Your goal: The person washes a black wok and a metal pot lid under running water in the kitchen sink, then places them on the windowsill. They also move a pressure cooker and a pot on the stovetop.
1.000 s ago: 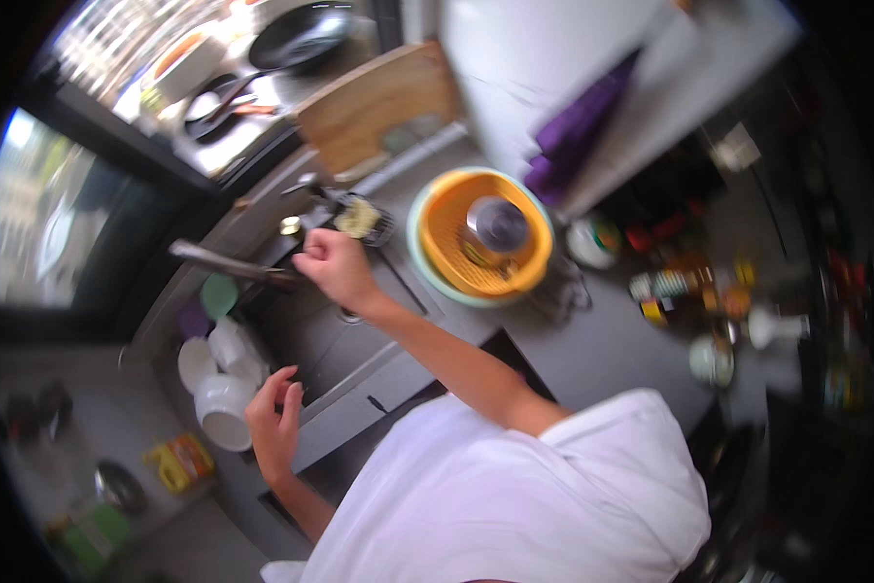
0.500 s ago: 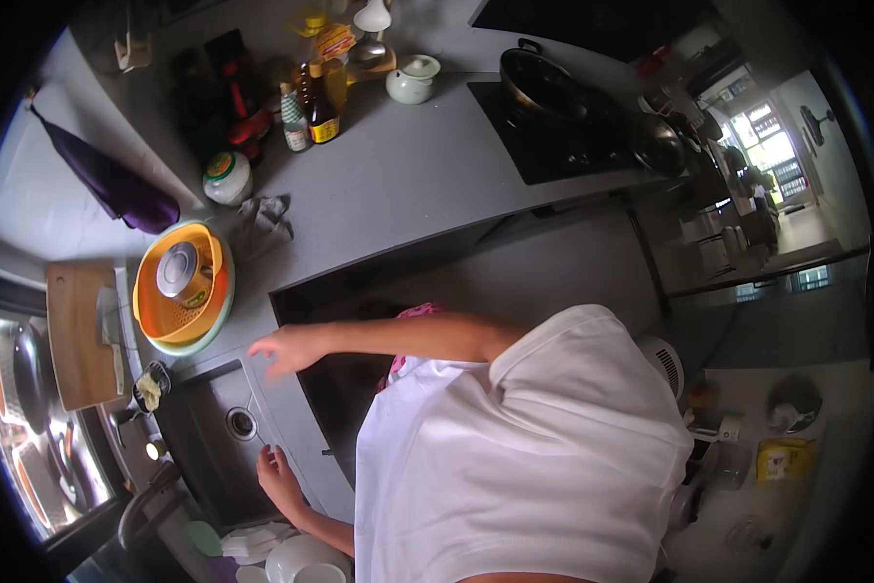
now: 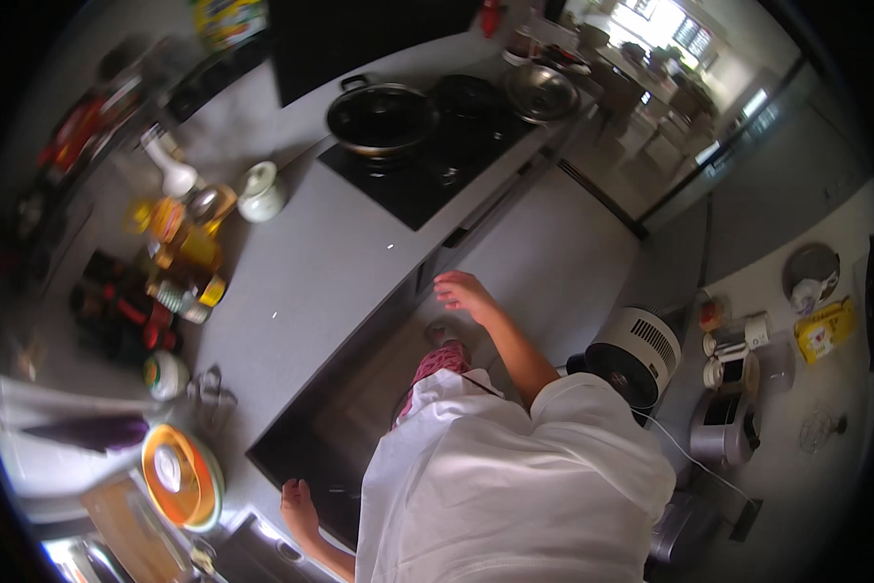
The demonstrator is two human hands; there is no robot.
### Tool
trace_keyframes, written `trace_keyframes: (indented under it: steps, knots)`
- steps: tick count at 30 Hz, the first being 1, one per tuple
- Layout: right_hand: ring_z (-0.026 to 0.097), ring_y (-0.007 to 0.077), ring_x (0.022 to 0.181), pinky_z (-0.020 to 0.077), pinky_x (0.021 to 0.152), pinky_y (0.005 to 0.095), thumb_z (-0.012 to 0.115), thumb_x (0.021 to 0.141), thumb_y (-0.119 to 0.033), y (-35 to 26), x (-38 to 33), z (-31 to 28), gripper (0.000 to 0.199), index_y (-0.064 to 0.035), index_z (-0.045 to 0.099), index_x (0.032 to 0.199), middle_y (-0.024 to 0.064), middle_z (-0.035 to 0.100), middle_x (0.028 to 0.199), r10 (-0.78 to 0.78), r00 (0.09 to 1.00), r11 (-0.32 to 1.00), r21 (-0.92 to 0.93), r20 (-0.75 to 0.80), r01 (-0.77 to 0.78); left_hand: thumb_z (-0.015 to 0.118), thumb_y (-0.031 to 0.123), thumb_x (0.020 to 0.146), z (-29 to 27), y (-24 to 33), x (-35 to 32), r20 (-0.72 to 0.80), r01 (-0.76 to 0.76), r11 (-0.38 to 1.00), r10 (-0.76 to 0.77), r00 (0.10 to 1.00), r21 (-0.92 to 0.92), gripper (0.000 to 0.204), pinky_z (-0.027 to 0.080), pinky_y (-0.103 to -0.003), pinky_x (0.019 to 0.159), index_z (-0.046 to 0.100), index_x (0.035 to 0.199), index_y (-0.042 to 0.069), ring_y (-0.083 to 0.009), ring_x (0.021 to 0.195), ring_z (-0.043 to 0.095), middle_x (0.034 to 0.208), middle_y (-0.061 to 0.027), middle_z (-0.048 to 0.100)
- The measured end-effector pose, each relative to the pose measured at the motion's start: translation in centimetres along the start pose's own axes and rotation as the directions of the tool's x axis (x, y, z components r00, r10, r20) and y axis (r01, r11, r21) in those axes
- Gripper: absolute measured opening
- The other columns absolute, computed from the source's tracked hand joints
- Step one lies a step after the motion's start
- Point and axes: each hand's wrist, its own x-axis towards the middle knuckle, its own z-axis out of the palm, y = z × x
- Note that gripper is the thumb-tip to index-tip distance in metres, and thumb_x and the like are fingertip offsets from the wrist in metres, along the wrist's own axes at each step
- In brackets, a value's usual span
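My right hand (image 3: pixel 464 291) hangs over the floor beside the counter's front edge, below the stove. Its fingers are apart and nothing is in them. Lower left, my left hand (image 3: pixel 299 505) is near the counter edge by the sink (image 3: pixel 252 554), its fingers loosely bent and holding nothing that I can see. Neither hand touches anything visible. A black two-handled wok (image 3: pixel 382 121) sits on the black cooktop (image 3: pixel 398 192), and a round glass-and-metal lid (image 3: pixel 542 93) lies at its far right. A small white lidded pot (image 3: pixel 262 194) stands on the grey counter (image 3: pixel 291 277).
Sauce bottles (image 3: pixel 189 257) crowd the counter's back left, with a white jar (image 3: pixel 166 375) nearer. An orange basket (image 3: pixel 179 476) in a pale basin is by the sink, beside a wooden cutting board (image 3: pixel 136 530). Behind on the right stand a white fan-like appliance (image 3: pixel 641 355) and a rice cooker (image 3: pixel 723 428).
My view has swung right toward the stove. My right hand has left the area by the basket and sink and is now beside the counter front; my left hand has drawn away from the sink.
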Motion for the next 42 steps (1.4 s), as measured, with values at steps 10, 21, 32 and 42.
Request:
trace_keyframes:
  steps: [10, 21, 32, 42]
  knots:
    - [0.066, 0.0198, 0.085, 0.0527, 0.07, 0.0326, 0.05, 0.101, -0.036, -5.1, 26.0, -39.7, 0.028, -0.0129, 0.058, 0.114, 0.0057, 0.065, 0.1, -0.172, 0.781, 0.827, 0.342, -0.6, 0.445, 0.057, 0.025, 0.093, 16.7, 25.1, 13.0, 0.167, -0.078, 0.975, 0.043, 0.985, 0.208, 0.029, 0.052, -0.039, 0.075, 0.067, 0.107, 0.002, -0.0309, 0.084, 0.07, 0.088, -0.017, 0.071]
    - [0.057, 0.0198, 0.072, 0.0582, 0.071, 0.0369, 0.083, 0.079, -0.026, -16.7, 55.1, -64.2, 0.081, -0.0065, 0.037, 0.142, 0.0139, 0.06, 0.109, 0.146, 0.615, 0.839, 0.427, -0.775, 0.338, 0.057, 0.033, 0.099, 25.7, 42.4, 15.2, 0.421, 0.13, 0.956, -0.235, 0.876, 0.263, 0.031, 0.047, -0.024, 0.065, 0.065, 0.116, 0.008, -0.0099, 0.075, 0.062, 0.083, -0.0023, 0.067]
    - [0.06, 0.0228, 0.095, 0.0507, 0.068, 0.0448, 0.07, 0.078, 0.005, -19.6, 55.4, -60.8, 0.045, -0.0022, 0.056, 0.12, 0.0088, 0.062, 0.109, -0.12, 0.484, 0.662, 0.293, -0.867, 0.69, 0.052, 0.016, 0.093, 26.4, 45.0, 8.3, 0.198, 0.35, 0.937, -0.345, 0.917, 0.016, 0.019, 0.046, -0.025, 0.06, 0.067, 0.1, 0.006, -0.0119, 0.072, 0.066, 0.078, -0.0036, 0.069]
    - [0.062, 0.0092, 0.081, 0.0444, 0.063, 0.0248, 0.069, 0.083, 0.0, -27.9, 27.6, -50.2, 0.03, -0.0099, 0.061, 0.11, -0.0003, 0.067, 0.101, -0.45, 0.55, 0.59, 0.228, -0.703, 0.774, 0.054, 0.013, 0.095, 22.8, 36.0, 4.2, 0.008, 0.27, 0.92, -0.279, 0.96, -0.285, 0.016, 0.043, -0.024, 0.054, 0.066, 0.098, 0.003, -0.011, 0.065, 0.062, 0.071, -0.0039, 0.065]
